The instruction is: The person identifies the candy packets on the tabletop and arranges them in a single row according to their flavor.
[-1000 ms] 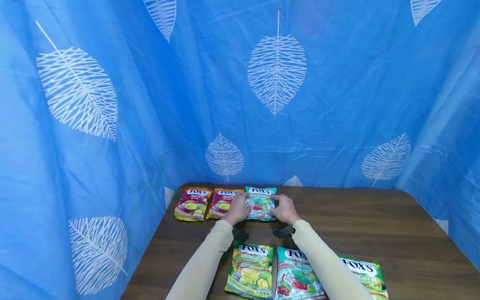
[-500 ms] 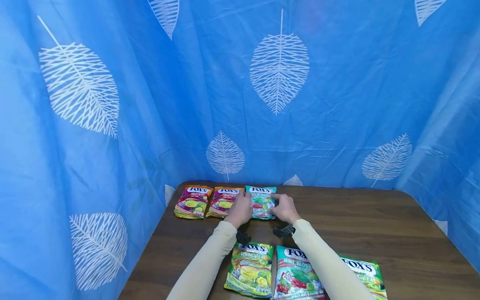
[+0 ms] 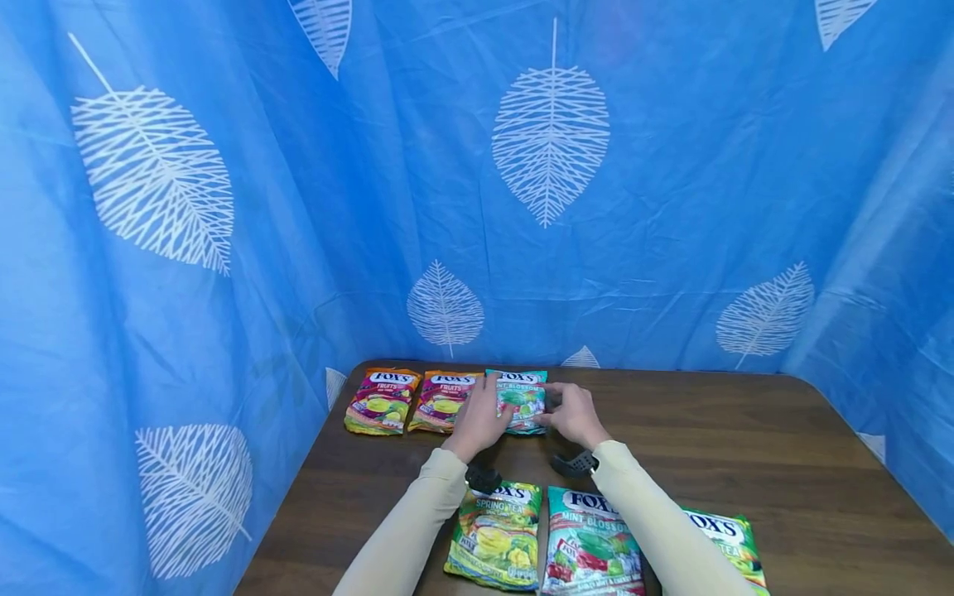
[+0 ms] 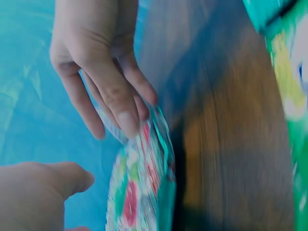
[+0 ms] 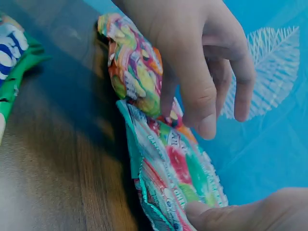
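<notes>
A teal Fox's Mint Blossom candy bag (image 3: 525, 404) lies flat at the back of the table, third in a row. Over its left part hovers my left hand (image 3: 477, 420), fingers spread and loosely bent, thumb above the bag; the right wrist view shows this hand raised over the bag's far end. My right hand (image 3: 575, 414) is at the right edge, fingers loosely bent, with thumb and index fingertips right at the bag. In the right wrist view, my right thumb (image 5: 204, 217) touches the bag's face. The hands partly cover the bag.
Left of it lie two Fox's Fruits bags (image 3: 382, 401). Nearer me are a Spring Tea bag (image 3: 495, 538), a larger-looking Mint Blossom bag (image 3: 592, 546) and another green Fox's bag (image 3: 734, 538), partly behind my right sleeve. A blue leaf-print curtain (image 3: 633, 273) borders the wooden table (image 3: 686, 439).
My left hand has come off the bag's left edge and moved right over its face. The right hand has eased slightly to the right. The bag stays in place.
</notes>
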Tool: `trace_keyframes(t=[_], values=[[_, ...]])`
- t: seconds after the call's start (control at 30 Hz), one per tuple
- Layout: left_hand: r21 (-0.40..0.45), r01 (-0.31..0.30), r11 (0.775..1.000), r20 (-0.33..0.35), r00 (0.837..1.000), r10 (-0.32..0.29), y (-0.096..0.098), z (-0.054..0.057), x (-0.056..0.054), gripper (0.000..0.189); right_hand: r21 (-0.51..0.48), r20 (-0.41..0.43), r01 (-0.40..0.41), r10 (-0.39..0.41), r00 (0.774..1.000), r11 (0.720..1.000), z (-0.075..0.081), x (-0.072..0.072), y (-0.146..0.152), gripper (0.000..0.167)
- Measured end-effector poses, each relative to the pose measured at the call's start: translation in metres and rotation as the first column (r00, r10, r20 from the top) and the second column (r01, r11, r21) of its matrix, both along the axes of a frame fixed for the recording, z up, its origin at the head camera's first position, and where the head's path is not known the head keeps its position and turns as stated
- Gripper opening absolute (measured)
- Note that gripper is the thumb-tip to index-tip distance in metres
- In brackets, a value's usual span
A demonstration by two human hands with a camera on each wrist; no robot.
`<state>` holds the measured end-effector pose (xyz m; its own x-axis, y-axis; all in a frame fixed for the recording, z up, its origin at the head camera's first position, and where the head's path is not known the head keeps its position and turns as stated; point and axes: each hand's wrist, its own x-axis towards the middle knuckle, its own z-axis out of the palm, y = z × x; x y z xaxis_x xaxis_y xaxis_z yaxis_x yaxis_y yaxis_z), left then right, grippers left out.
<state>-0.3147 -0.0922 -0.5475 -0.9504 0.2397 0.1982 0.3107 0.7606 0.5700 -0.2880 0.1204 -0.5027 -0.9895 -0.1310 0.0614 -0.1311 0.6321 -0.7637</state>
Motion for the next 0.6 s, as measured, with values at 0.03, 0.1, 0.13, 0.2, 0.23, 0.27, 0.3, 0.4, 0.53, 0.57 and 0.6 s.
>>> trace_keyframes(t=[0.03, 0.1, 0.13, 0.2, 0.23, 0.27, 0.3, 0.4, 0.53, 0.57, 0.6], values=[[0.032, 0.007, 0.999, -0.019, 1.000, -0.007, 0.000, -0.010, -0.003, 0.081, 0.003, -0.001, -0.003, 0.003, 1.000, 1.000, 0.002, 0.003, 0.001, 0.059], [0.067, 0.037, 0.997, -0.032, 0.999, -0.035, 0.001, -0.019, -0.001, 0.082, 0.010, -0.010, -0.011, 0.011, 1.000, 1.000, 0.006, 0.010, 0.003, 0.059], [0.099, 0.055, 0.994, -0.032, 0.998, -0.052, 0.002, -0.016, 0.006, 0.082, 0.018, -0.011, -0.021, 0.021, 1.000, 1.000, 0.008, 0.013, 0.003, 0.060], [0.135, 0.101, 0.986, -0.060, 0.994, -0.093, 0.003, -0.006, 0.022, 0.079, 0.041, -0.024, -0.051, 0.052, 0.998, 0.998, 0.012, 0.020, 0.005, 0.063], [0.174, 0.114, 0.978, -0.053, 0.993, -0.106, 0.004, -0.004, 0.026, 0.078, 0.051, -0.029, -0.064, 0.066, 0.997, 0.997, 0.013, 0.024, 0.006, 0.065], [0.190, 0.127, 0.974, -0.056, 0.991, -0.119, 0.006, 0.007, 0.038, 0.076, 0.058, -0.035, -0.078, 0.080, 0.996, 0.995, 0.015, 0.028, 0.007, 0.066], [0.209, 0.137, 0.968, -0.056, 0.990, -0.128, 0.007, 0.019, 0.051, 0.074, 0.072, -0.042, -0.093, 0.096, 0.995, 0.993, 0.017, 0.032, 0.007, 0.068], [0.286, 0.142, 0.948, 0.000, 0.989, -0.149, 0.012, 0.056, 0.085, 0.070, 0.087, -0.058, -0.113, 0.118, 0.991, 0.990, 0.021, 0.045, 0.009, 0.069], [0.357, 0.148, 0.922, 0.048, 0.983, -0.177, 0.013, 0.063, 0.107, 0.070, 0.065, -0.043, -0.111, 0.114, 0.992, 0.992, 0.030, 0.062, 0.014, 0.069], [0.377, 0.148, 0.914, 0.057, 0.981, -0.183, 0.013, 0.063, 0.112, 0.069, 0.057, -0.036, -0.114, 0.116, 0.993, 0.992, 0.033, 0.066, 0.016, 0.069], [0.391, 0.151, 0.908, 0.060, 0.980, -0.189, 0.012, 0.063, 0.117, 0.068, 0.049, -0.032, -0.117, 0.118, 0.992, 0.992, 0.036, 0.070, 0.017, 0.069]])
